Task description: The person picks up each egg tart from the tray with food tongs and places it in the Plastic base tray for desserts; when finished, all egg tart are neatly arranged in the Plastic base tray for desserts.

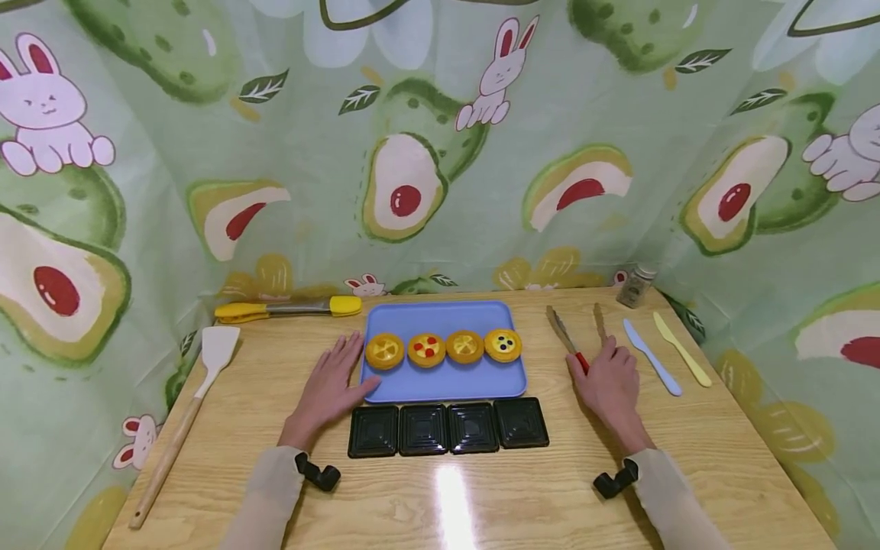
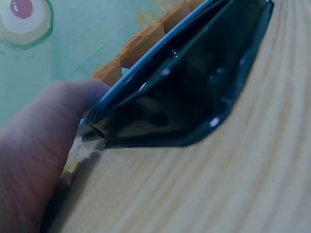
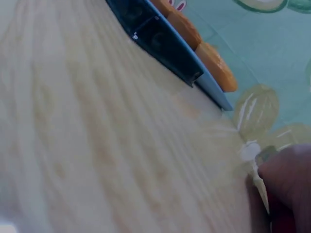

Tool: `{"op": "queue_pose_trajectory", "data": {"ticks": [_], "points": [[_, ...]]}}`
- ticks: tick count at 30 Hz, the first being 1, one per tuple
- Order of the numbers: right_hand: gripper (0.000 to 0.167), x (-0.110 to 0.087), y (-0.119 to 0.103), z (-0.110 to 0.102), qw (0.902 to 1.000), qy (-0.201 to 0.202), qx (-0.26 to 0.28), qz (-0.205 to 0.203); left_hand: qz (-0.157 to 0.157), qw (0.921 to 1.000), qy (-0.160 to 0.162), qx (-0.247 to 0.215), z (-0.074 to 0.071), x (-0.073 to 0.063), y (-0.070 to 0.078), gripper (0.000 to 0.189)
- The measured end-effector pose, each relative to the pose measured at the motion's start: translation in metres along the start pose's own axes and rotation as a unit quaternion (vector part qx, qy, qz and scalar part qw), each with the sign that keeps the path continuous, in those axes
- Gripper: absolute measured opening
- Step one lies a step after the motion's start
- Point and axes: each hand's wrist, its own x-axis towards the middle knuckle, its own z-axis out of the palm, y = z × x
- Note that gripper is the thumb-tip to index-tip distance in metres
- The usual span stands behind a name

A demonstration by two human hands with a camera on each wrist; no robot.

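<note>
My left hand (image 1: 333, 386) lies at the left edge of a blue tray (image 1: 440, 386), its fingers stretched along that side and the thumb over the front corner. Several egg tarts stand in a row on the tray: a plain-topped one (image 1: 384, 351), one with red pieces (image 1: 426, 350), a second plain-topped one (image 1: 464, 347) and one with dark berries (image 1: 503, 345). To the right of the tray, my right hand (image 1: 608, 386) holds a pair of tongs (image 1: 564, 328) with red on the handle. The tongs' two arms point away, spread apart; the palm hides their rear end.
Several black square dishes (image 1: 423, 429) line up before the tray. On the left lie a spatula (image 1: 182, 428) and yellow-tipped tongs (image 1: 296, 308). To the right are a blue knife (image 1: 651, 357), a yellow knife (image 1: 682, 350) and a small jar (image 1: 635, 286). A patterned curtain (image 1: 309, 153) surrounds the table.
</note>
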Motion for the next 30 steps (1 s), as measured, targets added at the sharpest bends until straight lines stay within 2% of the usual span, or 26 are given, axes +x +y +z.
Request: {"op": "queue_pose_trajectory", "data": {"ticks": [4, 13, 22, 26, 30], "points": [[0.080, -0.001, 0.001, 0.004, 0.9996, 0.020, -0.012, 0.015, 0.000, 0.9999, 0.003, 0.016, 0.003, 0.002, 0.000, 0.097], [0.073, -0.004, -0.001, 0.006, 0.9982, 0.053, -0.024, 0.014, 0.003, 0.9993, 0.004, 0.036, 0.005, 0.005, -0.001, 0.097], [0.073, -0.002, -0.006, 0.003, 0.9995, 0.011, -0.010, 0.028, -0.001, 0.9985, -0.003, 0.055, 0.002, 0.007, -0.003, 0.101], [0.074, -0.002, -0.004, -0.005, 0.9996, -0.006, -0.005, 0.028, -0.006, 0.9981, -0.011, 0.060, 0.004, 0.013, -0.002, 0.104], [0.076, -0.002, -0.002, -0.016, 0.9987, -0.028, 0.024, 0.036, -0.006, 0.9983, -0.014, 0.057, 0.005, 0.015, -0.003, 0.107]]}}
